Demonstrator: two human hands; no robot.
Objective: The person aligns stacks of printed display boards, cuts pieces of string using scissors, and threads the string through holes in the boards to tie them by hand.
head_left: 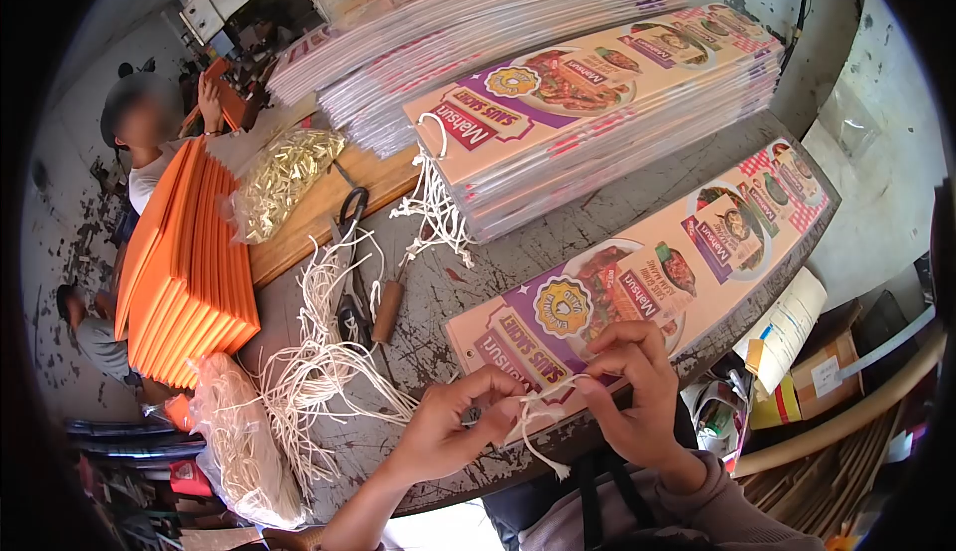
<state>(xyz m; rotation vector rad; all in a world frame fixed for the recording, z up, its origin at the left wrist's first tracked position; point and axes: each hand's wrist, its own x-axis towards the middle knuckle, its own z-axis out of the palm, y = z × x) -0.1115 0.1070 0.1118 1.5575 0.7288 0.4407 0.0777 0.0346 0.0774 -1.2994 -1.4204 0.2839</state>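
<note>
A short white string (544, 456) is pinched between my two hands, one tail hanging down over the table edge. My left hand (460, 430) grips it with thumb and forefinger, and my right hand (629, 392) pinches it a little to the right. Just beyond and partly under my fingers lies a long printed "Mahsuri" card (637, 282), slanting up to the right. Whether the string passes through the card's near end is hidden by my hands.
Behind are stacked printed cards (597, 103) with strings at one end. Loose white strings (319, 372), scissors (349, 252) and a wooden handle (388, 312) lie left. Beyond are orange folders (179, 272), a bag of brass-coloured pieces (284, 178), and a person (149, 153).
</note>
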